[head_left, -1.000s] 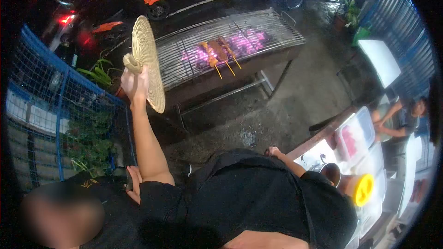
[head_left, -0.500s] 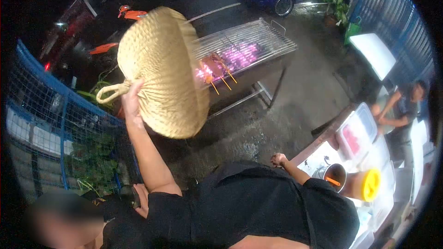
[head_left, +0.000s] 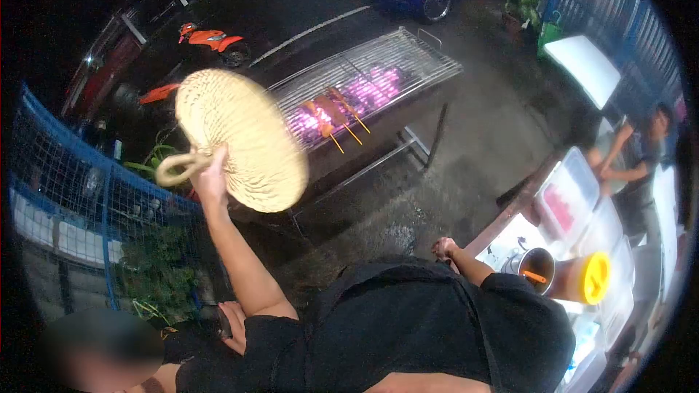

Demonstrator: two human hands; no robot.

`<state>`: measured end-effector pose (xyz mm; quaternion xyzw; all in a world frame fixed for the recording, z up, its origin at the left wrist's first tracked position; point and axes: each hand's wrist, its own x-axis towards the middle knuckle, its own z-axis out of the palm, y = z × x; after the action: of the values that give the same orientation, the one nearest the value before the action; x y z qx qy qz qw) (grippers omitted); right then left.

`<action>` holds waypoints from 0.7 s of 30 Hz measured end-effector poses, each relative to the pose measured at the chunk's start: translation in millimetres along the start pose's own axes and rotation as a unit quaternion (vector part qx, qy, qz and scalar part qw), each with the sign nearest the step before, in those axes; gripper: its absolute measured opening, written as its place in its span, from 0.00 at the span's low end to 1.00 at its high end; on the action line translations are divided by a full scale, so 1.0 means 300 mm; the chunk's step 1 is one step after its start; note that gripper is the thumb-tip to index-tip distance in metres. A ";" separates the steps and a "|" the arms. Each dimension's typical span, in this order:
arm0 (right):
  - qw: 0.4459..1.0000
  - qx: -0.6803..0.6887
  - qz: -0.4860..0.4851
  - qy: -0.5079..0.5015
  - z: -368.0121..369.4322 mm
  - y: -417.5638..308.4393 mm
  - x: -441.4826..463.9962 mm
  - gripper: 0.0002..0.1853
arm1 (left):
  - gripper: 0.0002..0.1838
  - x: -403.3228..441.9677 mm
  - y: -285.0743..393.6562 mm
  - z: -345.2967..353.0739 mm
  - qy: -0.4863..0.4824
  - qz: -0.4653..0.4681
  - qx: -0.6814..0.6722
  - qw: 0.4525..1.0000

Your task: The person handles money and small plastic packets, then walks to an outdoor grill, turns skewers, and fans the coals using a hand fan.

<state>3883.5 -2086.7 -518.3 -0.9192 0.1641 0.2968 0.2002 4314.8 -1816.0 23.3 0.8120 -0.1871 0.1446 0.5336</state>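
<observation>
My left hand (head_left: 211,178) grips the handle end of a woven hand fan (head_left: 244,142), a pale straw-coloured oval with a looped handle. The fan is raised beside the left end of the charcoal grill (head_left: 397,44), partly in front of it. Skewers of meat (head_left: 331,113) lie on the wire grate over glowing coals, their sticks pointing towards me. My right hand (head_left: 443,248) is low, close to the near edge of the side table. Its fingers are curled closed, and anything inside them is too small to make out.
A side table (head_left: 491,244) at right carries a pot (head_left: 537,266) with an orange-handled utensil, a yellow-lidded jar (head_left: 595,276) and a plastic container (head_left: 564,200). One person (head_left: 633,153) sits beyond it; another (head_left: 233,327) is close at lower left. Blue mesh fence (head_left: 105,225) runs along the left.
The fan has swung left and away from the grill, uncovering more of the grate and skewers. My left hand keeps its grip. The right hand stays by the table with little movement.
</observation>
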 end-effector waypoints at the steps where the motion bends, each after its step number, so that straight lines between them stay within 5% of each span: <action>1: 0.997 0.042 0.042 -0.039 0.003 -0.013 -0.011 0.12 | 0.30 -0.012 0.005 -0.009 -0.080 -0.092 -0.289 0.950; 2: 0.991 -0.121 -0.036 -0.045 0.027 -0.011 0.022 0.09 | 0.30 -0.001 -0.022 -0.025 -0.121 -0.150 -0.355 0.915; 5: 0.998 -0.046 -0.016 0.034 -0.010 -0.036 -0.035 0.10 | 0.28 0.012 -0.072 0.014 -0.022 -0.065 -0.184 0.981; 6: 0.987 -0.123 -0.095 0.041 -0.032 -0.043 -0.048 0.11 | 0.30 0.029 -0.076 0.007 0.009 -0.002 0.138 0.990; 7: 0.986 -0.129 -0.099 0.038 -0.069 -0.072 -0.079 0.11 | 0.32 0.005 0.004 0.017 0.034 -0.052 0.263 0.963; 9: 0.992 0.080 0.088 -0.028 -0.157 -0.123 -0.117 0.13 | 0.31 0.069 -0.125 0.026 0.032 -0.021 -0.028 0.999; 11: 0.993 0.079 0.081 -0.042 -0.177 -0.120 -0.120 0.14 | 0.32 0.026 -0.043 -0.001 -0.105 -0.106 -0.396 0.906; 13: 0.992 0.088 0.070 -0.065 -0.182 -0.116 -0.112 0.15 | 0.28 0.065 -0.123 0.004 -0.111 -0.122 -0.367 0.916; 14: 0.991 0.094 0.065 -0.075 -0.173 -0.108 -0.096 0.16 | 0.26 0.079 -0.151 0.025 0.033 -0.011 -0.049 0.998; 15: 0.989 0.101 0.061 -0.085 -0.160 -0.097 -0.087 0.17 | 0.25 0.086 -0.179 0.038 0.171 0.102 0.276 0.940; 17: 0.992 0.107 0.057 -0.045 -0.107 -0.064 -0.065 0.17 | 0.25 0.047 -0.069 -0.003 0.098 0.034 0.298 0.949; 18: 0.992 0.113 0.051 -0.004 -0.077 -0.045 -0.048 0.16 | 0.26 0.053 -0.065 -0.010 0.033 -0.004 -0.015 0.999; 19: 0.997 0.064 -0.024 0.017 0.042 0.041 0.036 0.16 | 0.27 0.056 -0.073 -0.020 -0.037 -0.046 -0.324 0.944; 21: 0.981 -0.046 -0.168 0.084 0.258 0.194 0.186 0.16 | 0.27 0.053 -0.117 -0.031 -0.094 -0.095 -0.415 0.900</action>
<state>3864.9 -2111.2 -625.8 -0.9636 0.0093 0.1879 0.1898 4344.5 -1797.2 5.3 0.5406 -0.2015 -0.0744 0.8134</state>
